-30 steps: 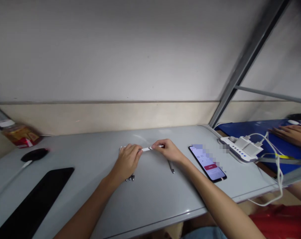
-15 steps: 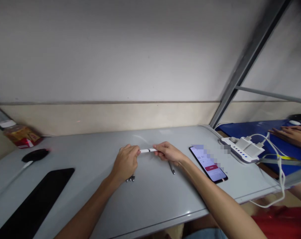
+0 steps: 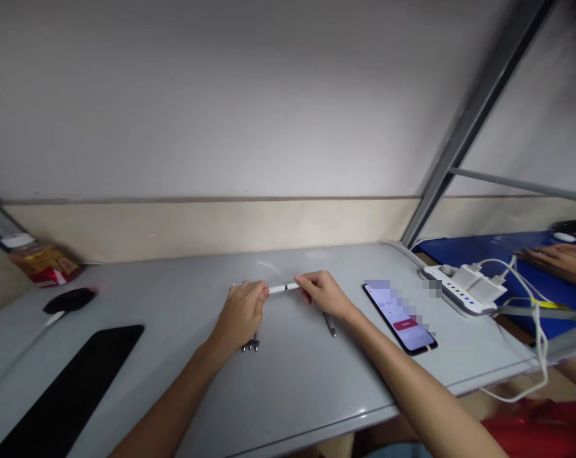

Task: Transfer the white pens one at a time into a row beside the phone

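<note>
A white pen (image 3: 277, 289) with a dark band lies level between my two hands, a little above the grey desk. My left hand (image 3: 243, 312) is closed around its left end. At its right end, my right hand (image 3: 322, 292) pinches it between thumb and fingers. Several pens with silver tips (image 3: 250, 345) lie under and beside my left hand, which hides most of them. Another silver-tipped pen (image 3: 330, 326) rests on the desk below my right hand, partly covered by it.
A lit phone (image 3: 400, 318) lies to the right, near a white power strip (image 3: 459, 291) with chargers and cables. On the left are a black flat mat (image 3: 73, 388), a black mouse-like device (image 3: 69, 300) and a drink bottle (image 3: 42, 261). Another person's hand (image 3: 557, 262) rests at far right.
My right fingers have shifted slightly on the pen's right end. The view has moved a little; otherwise the hands and the pen stay almost where they were.
</note>
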A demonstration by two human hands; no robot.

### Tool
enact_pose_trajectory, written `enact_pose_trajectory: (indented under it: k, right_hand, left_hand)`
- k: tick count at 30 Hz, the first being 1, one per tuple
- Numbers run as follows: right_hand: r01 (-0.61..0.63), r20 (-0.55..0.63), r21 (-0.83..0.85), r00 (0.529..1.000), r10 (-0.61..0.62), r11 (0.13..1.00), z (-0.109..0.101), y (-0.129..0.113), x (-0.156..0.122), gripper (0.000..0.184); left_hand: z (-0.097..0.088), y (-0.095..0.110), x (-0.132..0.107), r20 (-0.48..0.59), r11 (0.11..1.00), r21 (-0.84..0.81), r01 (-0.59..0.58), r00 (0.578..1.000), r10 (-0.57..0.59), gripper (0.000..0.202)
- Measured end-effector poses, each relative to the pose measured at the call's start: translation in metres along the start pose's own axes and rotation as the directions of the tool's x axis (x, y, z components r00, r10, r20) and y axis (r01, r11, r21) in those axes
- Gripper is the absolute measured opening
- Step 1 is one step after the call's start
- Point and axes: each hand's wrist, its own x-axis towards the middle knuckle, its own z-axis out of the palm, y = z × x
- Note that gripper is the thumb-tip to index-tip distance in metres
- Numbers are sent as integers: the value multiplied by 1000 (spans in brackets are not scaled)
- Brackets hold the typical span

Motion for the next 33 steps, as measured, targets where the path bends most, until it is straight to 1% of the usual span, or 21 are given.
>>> enact_pose_trajectory:
  k: [1, 3, 4, 5, 6, 8, 9, 11, 13, 14, 16, 17, 20, 22, 24, 26, 27, 30, 33]
  right_hand:
    - [16, 4, 10, 1000, -16, 1000, 0, -1, 0, 30]
    - [72, -43, 54, 997, -70, 996, 0, -3, -1, 18]
    - [81, -62, 84, 995, -75, 993, -1, -4, -2, 24]
    - [66, -56, 109, 997, -61, 992, -1, -5, -2, 28]
    - [36, -29, 119, 999, -33, 992, -1, -5, -2, 26]
    - [-12, 26, 102, 1000, 9, 995, -1, -5, -2, 20]
    - [-5, 33, 81, 999, 2, 997, -1, -4, -2, 19]
    - [52, -8, 54, 999, -52, 997, 0, -3, -2, 11]
    - [75, -51, 66, 996, -72, 995, 0, -2, -2, 28]
    - [58, -46, 72, 997, -55, 996, 1, -1, -2, 29]
    - [15, -2, 56, 1000, -15, 998, 1, -1, -1, 21]
    - [14, 14, 35, 1000, -15, 999, 1, -2, -1, 18]
    - [81, -15, -14, 997, -81, 997, 1, -3, -2, 10]
    - [88, -33, 0, 996, -88, 996, 0, -5, -2, 17]
    - [52, 9, -12, 999, -52, 999, 0, -5, -2, 16]
    - [43, 42, -65, 998, -40, 997, 0, -5, -2, 21]
    - [59, 40, -95, 998, -56, 994, 0, -5, -2, 21]
    - [148, -9, -152, 989, -151, 977, 1, -3, -1, 8]
    - [221, -33, -227, 972, -235, 948, 2, -1, -1, 17]
  left_hand:
    - [0, 0, 0, 1, 1000, 15, -4, 1000, 4, 29]
    - [0, 1, -1, -1, 1000, 28, -4, 1000, 4, 29]
    - [0, 1, -1, -3, 1000, 27, -3, 1000, 3, 29]
    - [-1, 2, -1, -6, 1000, 25, -1, 1000, 1, 30]
    - [-1, 3, -1, -6, 1000, 23, -2, 1000, 2, 30]
    - [-1, 4, -1, -5, 1000, 24, -7, 1000, 7, 30]
    - [-2, 5, -1, -1, 1000, 26, -9, 1000, 9, 29]
    - [-2, 7, -2, 5, 1000, 27, -12, 1000, 12, 27]
    - [-2, 8, -2, 12, 999, 28, -18, 1000, 18, 26]
    - [-1, 8, -3, 15, 999, 26, -21, 1000, 21, 25]
    - [-1, 8, -3, 17, 1000, 18, -25, 1000, 24, 24]
    - [-1, 8, -3, 20, 1000, 14, -24, 1000, 24, 24]
    - [0, 7, -3, 36, 1000, 13, -27, 999, 26, 23]
    - [1, 6, -3, 40, 999, 25, -35, 999, 34, 23]
    - [2, 5, -4, 38, 999, 36, -41, 998, 40, 23]
    - [4, 4, -4, 34, 998, 44, -45, 998, 43, 23]
    - [5, 3, -4, 34, 997, 51, -50, 998, 48, 24]
    - [7, 1, -3, 44, 994, 89, -68, 997, 65, 29]
    - [6, 0, -3, 57, 995, 88, -54, 997, 49, 33]
